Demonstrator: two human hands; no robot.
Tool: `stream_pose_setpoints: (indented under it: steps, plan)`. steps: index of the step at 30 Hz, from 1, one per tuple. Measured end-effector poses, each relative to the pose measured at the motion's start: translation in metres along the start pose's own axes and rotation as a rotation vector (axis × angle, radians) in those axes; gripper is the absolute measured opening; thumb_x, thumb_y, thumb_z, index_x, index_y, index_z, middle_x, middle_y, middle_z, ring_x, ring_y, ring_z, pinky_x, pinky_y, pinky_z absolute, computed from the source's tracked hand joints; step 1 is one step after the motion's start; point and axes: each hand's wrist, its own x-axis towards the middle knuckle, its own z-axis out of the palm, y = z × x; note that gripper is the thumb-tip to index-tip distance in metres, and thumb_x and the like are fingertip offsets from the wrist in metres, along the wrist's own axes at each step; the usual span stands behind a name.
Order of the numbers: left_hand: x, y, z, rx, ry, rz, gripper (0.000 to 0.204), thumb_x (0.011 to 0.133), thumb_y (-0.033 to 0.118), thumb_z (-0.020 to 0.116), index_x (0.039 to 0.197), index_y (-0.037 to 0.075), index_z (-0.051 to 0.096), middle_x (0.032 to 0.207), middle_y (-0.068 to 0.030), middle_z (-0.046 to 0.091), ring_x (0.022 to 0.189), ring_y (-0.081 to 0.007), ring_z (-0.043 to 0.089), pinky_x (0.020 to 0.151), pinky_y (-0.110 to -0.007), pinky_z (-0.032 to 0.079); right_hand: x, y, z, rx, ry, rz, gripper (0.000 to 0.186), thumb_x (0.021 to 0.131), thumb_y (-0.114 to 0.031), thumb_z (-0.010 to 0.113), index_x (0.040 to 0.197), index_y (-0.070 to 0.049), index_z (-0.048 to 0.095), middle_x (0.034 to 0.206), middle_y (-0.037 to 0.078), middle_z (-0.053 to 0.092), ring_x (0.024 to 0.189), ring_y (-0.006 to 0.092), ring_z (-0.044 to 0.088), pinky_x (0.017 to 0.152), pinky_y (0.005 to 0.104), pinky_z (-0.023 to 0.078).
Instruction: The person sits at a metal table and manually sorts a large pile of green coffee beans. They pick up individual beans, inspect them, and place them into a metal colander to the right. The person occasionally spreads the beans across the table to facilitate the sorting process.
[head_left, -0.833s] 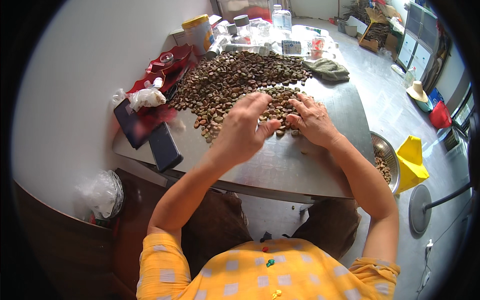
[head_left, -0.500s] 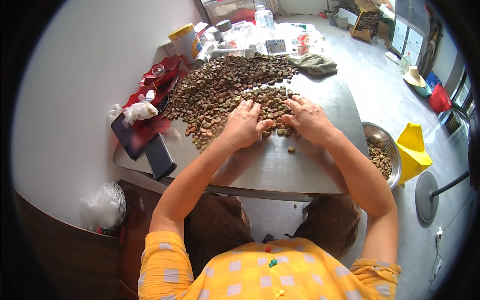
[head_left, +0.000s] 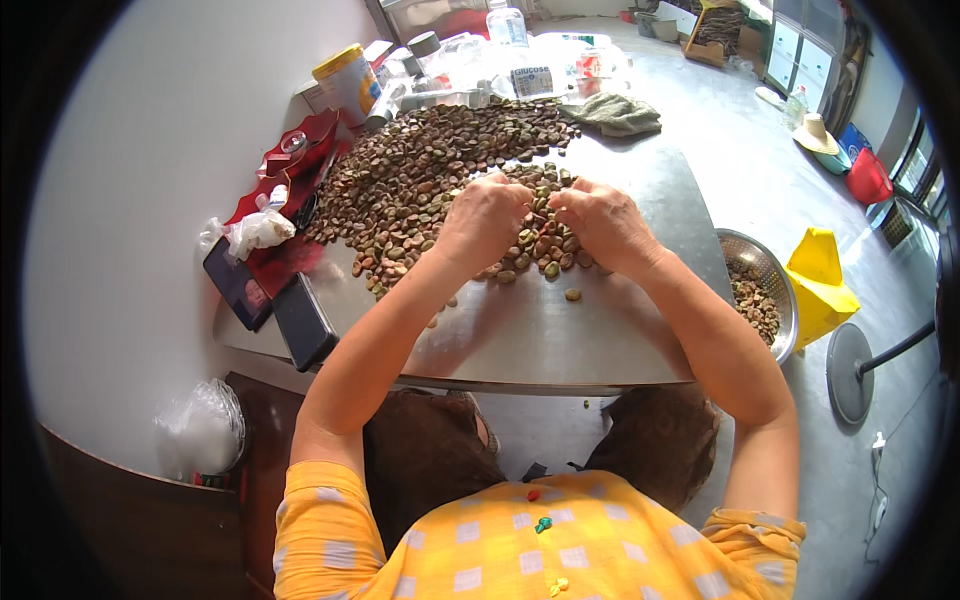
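A broad heap of brown and greenish dried broad beans (head_left: 425,165) covers much of the metal tabletop (head_left: 600,345). Over its near right part, my left hand (head_left: 487,222) is closed, its fingers curled and pinched among the beans. Close by on the right, my right hand (head_left: 607,228) is bent the same way, fingertips pointing toward the left hand's. What either pinch holds is hidden or too small to make out. Between and below the hands lie loose beans, with one single bean (head_left: 573,295) apart on the bare metal.
Left of the heap are a red tray (head_left: 290,165), a phone (head_left: 238,285) and a dark case (head_left: 304,322). Plastic bottles (head_left: 507,28), a yellow-lidded can (head_left: 347,82) and a grey cloth (head_left: 616,114) line the back. A metal colander (head_left: 783,275) holding beans stands right, beside a yellow container (head_left: 822,285).
Both hands have gone from fingers spread on the beans to curled, pinched fingers. More beans show between them. The whole view has shifted slightly.
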Motion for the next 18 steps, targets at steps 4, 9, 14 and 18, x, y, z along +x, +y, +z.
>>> stream_pose_setpoints:
  steps: [4,9,14,18]
  plan:
    - [0.016,0.006,0.013,0.128,-0.235,-0.071,0.009,0.079,0.008,0.059,0.080,0.006,0.067,0.083,-0.0180,0.060,0.080,-0.0351,0.061,0.071,-0.042,0.049,-0.004,-0.007,0.004,-0.032,-0.133,0.008,0.017,0.080,-0.014,0.066,0.097,-0.010,0.066,0.088,0.008,0.058,0.085,0.0274,0.059,0.077,0.0381,0.049]
    - [0.013,-0.003,0.027,0.063,-0.149,-0.044,0.009,0.079,0.006,0.059,0.082,0.006,0.067,0.088,-0.0159,0.060,0.084,-0.0340,0.061,0.074,-0.042,0.049,0.003,-0.006,0.003,-0.186,-0.232,0.017,0.012,0.081,-0.016,0.064,0.092,-0.011,0.065,0.086,0.007,0.057,0.086,0.0266,0.058,0.076,0.0384,0.049]
    - [0.009,-0.007,0.025,0.061,-0.184,-0.035,0.006,0.080,0.005,0.059,0.082,0.004,0.064,0.088,-0.0162,0.057,0.084,-0.0348,0.059,0.074,-0.043,0.048,0.008,-0.001,0.002,-0.193,-0.233,0.009,0.007,0.084,-0.016,0.058,0.082,-0.010,0.062,0.083,0.009,0.060,0.080,0.0281,0.061,0.072,0.0388,0.050]
    - [0.006,-0.011,0.021,0.058,-0.211,0.035,0.007,0.079,0.004,0.058,0.085,0.004,0.062,0.089,-0.0169,0.057,0.084,-0.0356,0.059,0.074,-0.044,0.048,0.005,0.010,0.004,-0.033,-0.106,0.086,0.005,0.084,-0.012,0.060,0.084,-0.007,0.059,0.083,0.010,0.061,0.078,0.0291,0.061,0.070,0.0373,0.049]
